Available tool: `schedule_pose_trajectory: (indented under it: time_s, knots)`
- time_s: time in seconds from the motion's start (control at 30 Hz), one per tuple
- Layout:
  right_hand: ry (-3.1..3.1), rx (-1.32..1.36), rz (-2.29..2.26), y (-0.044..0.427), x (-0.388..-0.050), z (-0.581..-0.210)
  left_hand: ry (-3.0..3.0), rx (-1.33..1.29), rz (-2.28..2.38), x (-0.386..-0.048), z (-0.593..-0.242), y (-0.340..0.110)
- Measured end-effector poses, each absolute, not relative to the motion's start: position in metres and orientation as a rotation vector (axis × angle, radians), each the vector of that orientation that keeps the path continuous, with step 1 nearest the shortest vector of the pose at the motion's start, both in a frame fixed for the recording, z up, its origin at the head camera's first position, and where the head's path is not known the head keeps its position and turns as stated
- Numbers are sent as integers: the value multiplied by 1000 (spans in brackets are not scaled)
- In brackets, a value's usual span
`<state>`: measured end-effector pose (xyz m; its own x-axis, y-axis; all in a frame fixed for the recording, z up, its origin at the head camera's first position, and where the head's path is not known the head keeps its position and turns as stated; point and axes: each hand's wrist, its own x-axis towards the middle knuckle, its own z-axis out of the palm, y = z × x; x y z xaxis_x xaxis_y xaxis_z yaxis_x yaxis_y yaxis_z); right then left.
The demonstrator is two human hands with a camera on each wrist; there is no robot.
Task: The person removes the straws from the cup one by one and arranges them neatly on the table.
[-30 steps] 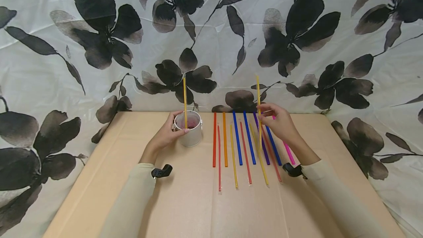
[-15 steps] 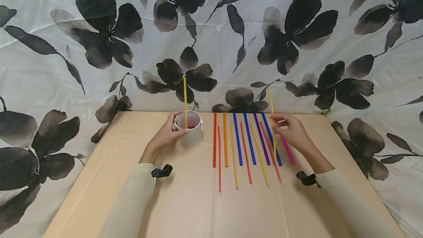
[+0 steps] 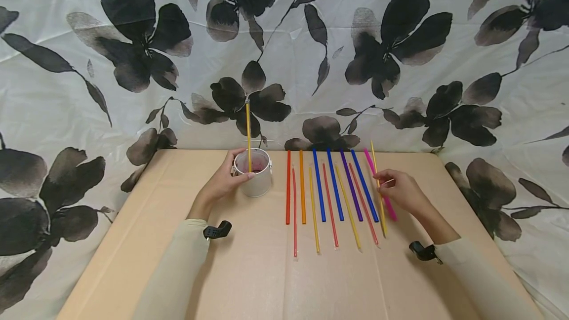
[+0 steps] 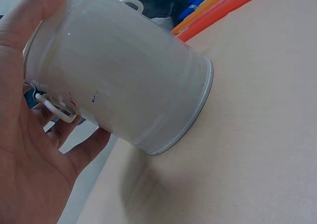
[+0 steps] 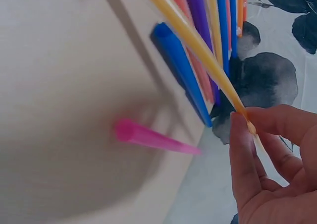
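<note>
My left hand (image 3: pixel 225 180) grips a small white metal pail (image 3: pixel 259 184) by its side near the rim. One yellow straw (image 3: pixel 249 127) stands upright in the pail. In the left wrist view, fingers curl past a wire handle on the pail's wall (image 4: pixel 114 65). My right hand (image 3: pixel 402 190) pinches another yellow straw (image 3: pixel 382 214) between thumb and fingertips, at the right end of a row of straws. It stands just left of a thick pink straw (image 3: pixel 389 209), partly covered by that hand. A thick blue straw (image 3: pixel 365 186) is on its left.
Several thick and thin straws lie side by side in a row, from a red straw (image 3: pixel 288 189) past an orange straw (image 3: pixel 303 189) to a purple straw (image 3: pixel 351 186). The tan table (image 3: pixel 249 265) ends at a flower-patterned cloth (image 3: pixel 311 63) behind.
My right hand has moved right and nearer to me with the yellow straw, from over the purple and blue straws to beside the pink one. The left hand and pail have stayed put.
</note>
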<state>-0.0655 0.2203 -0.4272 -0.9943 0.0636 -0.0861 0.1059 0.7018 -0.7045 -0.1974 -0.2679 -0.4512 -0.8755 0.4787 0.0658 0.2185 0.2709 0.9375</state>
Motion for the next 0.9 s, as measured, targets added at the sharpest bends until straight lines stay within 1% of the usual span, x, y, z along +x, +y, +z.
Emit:
schedule_pose_trajectory:
  time_s: [0.47, 0.9]
  knots:
    - [2802, 177, -1034, 219, -67, -445, 2298, 653, 1669, -199, -453, -269]
    - [2825, 150, -815, 212, -71, -449, 2321, 652, 1645, -199, -454, -269]
